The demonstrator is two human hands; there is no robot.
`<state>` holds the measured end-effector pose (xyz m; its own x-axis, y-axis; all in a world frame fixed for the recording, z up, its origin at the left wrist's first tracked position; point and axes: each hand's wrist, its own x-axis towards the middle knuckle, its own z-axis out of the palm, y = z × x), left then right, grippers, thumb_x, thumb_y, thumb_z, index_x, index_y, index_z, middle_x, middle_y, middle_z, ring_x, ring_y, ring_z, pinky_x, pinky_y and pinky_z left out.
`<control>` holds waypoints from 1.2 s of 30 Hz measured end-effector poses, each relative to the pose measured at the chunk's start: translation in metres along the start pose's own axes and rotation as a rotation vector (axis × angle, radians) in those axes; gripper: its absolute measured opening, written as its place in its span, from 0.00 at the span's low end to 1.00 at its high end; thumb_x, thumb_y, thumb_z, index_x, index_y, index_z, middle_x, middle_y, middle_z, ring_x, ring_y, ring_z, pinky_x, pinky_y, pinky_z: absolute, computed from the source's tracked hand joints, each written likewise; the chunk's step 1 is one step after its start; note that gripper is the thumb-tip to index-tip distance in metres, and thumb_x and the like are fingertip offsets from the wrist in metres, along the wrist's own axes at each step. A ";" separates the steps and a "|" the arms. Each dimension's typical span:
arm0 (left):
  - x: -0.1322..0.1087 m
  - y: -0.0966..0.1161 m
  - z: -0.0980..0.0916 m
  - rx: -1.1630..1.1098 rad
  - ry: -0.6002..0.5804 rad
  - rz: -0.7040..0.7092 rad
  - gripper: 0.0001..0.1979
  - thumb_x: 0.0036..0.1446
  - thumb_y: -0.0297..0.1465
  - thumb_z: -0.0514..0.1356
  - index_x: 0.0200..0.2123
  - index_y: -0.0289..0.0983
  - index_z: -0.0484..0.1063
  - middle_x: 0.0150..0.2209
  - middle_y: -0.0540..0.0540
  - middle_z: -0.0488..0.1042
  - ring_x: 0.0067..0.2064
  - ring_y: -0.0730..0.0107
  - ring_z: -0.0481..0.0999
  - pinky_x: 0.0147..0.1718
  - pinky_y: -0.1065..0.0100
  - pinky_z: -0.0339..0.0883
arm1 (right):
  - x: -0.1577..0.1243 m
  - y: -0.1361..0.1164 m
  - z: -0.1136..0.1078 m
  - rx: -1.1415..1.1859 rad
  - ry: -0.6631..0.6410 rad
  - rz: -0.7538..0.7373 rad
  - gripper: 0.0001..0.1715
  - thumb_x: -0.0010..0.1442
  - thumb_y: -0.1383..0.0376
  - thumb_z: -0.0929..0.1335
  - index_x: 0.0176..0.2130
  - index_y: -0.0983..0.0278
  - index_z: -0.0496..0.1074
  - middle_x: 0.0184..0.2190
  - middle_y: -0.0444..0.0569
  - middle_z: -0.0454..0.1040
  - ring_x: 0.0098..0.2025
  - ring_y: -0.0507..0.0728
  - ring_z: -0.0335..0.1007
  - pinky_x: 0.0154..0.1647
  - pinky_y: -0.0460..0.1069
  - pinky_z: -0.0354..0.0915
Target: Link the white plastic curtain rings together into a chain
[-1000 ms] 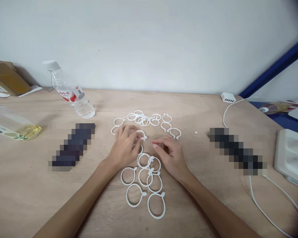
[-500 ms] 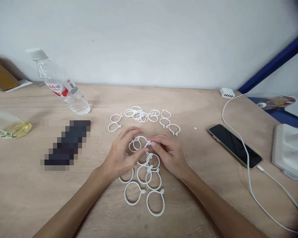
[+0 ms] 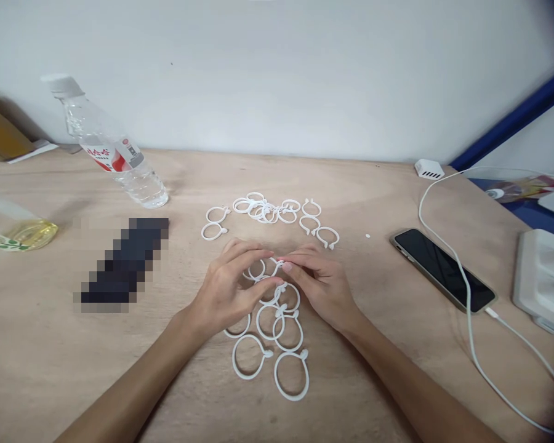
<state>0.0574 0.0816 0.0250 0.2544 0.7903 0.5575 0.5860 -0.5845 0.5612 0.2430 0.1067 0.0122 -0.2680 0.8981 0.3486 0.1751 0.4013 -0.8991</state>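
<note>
Both of my hands meet at the middle of the wooden table (image 3: pixel 360 184). My left hand (image 3: pixel 231 286) and my right hand (image 3: pixel 321 280) pinch a white plastic ring (image 3: pixel 260 268) between their fingertips, just above the table. A chain of linked white rings (image 3: pixel 277 344) lies on the table right below my hands and runs toward me. A loose pile of several white rings (image 3: pixel 270 212) lies farther back, beyond my fingers.
A clear water bottle (image 3: pixel 108 151) lies tilted at the back left, and another bottle with yellow liquid (image 3: pixel 18 232) at the far left. A phone (image 3: pixel 443 269) on a white cable (image 3: pixel 471 344) lies at the right, near a white box (image 3: pixel 542 283). A small white charger (image 3: pixel 428 168) sits by the wall.
My left hand drew a ring back from the far pile, and my right hand came in to meet it. Both now hold the ring together. The view shifted slightly.
</note>
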 end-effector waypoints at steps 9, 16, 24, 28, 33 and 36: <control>0.003 -0.002 -0.004 0.022 -0.049 -0.076 0.19 0.58 0.43 0.62 0.45 0.36 0.73 0.41 0.43 0.77 0.43 0.62 0.74 0.45 0.61 0.69 | 0.000 0.001 0.000 0.014 0.031 0.038 0.07 0.59 0.64 0.69 0.33 0.59 0.80 0.30 0.47 0.79 0.36 0.56 0.71 0.37 0.52 0.66; 0.001 -0.038 -0.024 0.609 -0.051 -0.519 0.19 0.61 0.35 0.52 0.52 0.32 0.67 0.53 0.34 0.69 0.56 0.42 0.61 0.54 0.41 0.57 | -0.001 0.002 0.000 -0.027 -0.003 -0.002 0.07 0.57 0.68 0.70 0.33 0.59 0.80 0.31 0.47 0.80 0.39 0.57 0.71 0.43 0.55 0.65; 0.002 -0.042 -0.023 0.578 -0.079 -0.439 0.10 0.59 0.34 0.54 0.35 0.38 0.74 0.44 0.39 0.70 0.52 0.49 0.65 0.54 0.46 0.57 | 0.000 0.000 0.000 -0.038 0.034 0.040 0.08 0.56 0.67 0.69 0.32 0.58 0.80 0.31 0.48 0.79 0.39 0.58 0.71 0.42 0.55 0.65; 0.006 -0.026 -0.016 0.238 -0.218 -0.275 0.12 0.59 0.37 0.56 0.31 0.40 0.77 0.42 0.44 0.73 0.49 0.58 0.68 0.53 0.52 0.59 | 0.000 0.001 0.000 -0.019 0.054 0.052 0.07 0.56 0.67 0.69 0.32 0.59 0.80 0.32 0.48 0.79 0.39 0.58 0.71 0.42 0.54 0.65; 0.006 -0.028 -0.013 0.252 -0.073 -0.293 0.14 0.62 0.37 0.53 0.40 0.40 0.77 0.46 0.42 0.73 0.50 0.57 0.69 0.53 0.52 0.61 | 0.000 0.001 0.000 -0.011 0.086 0.067 0.06 0.56 0.66 0.70 0.31 0.59 0.80 0.31 0.47 0.79 0.38 0.57 0.71 0.42 0.55 0.65; 0.004 -0.042 -0.014 0.495 -0.015 -0.404 0.21 0.63 0.38 0.52 0.56 0.39 0.68 0.61 0.36 0.63 0.59 0.43 0.61 0.56 0.40 0.54 | 0.000 0.000 0.000 -0.013 0.088 0.083 0.06 0.55 0.66 0.70 0.32 0.59 0.80 0.31 0.48 0.79 0.38 0.58 0.71 0.42 0.55 0.65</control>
<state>0.0231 0.1066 0.0118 -0.0524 0.9351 0.3506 0.9229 -0.0887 0.3746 0.2429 0.1072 0.0122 -0.1682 0.9405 0.2953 0.2059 0.3265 -0.9225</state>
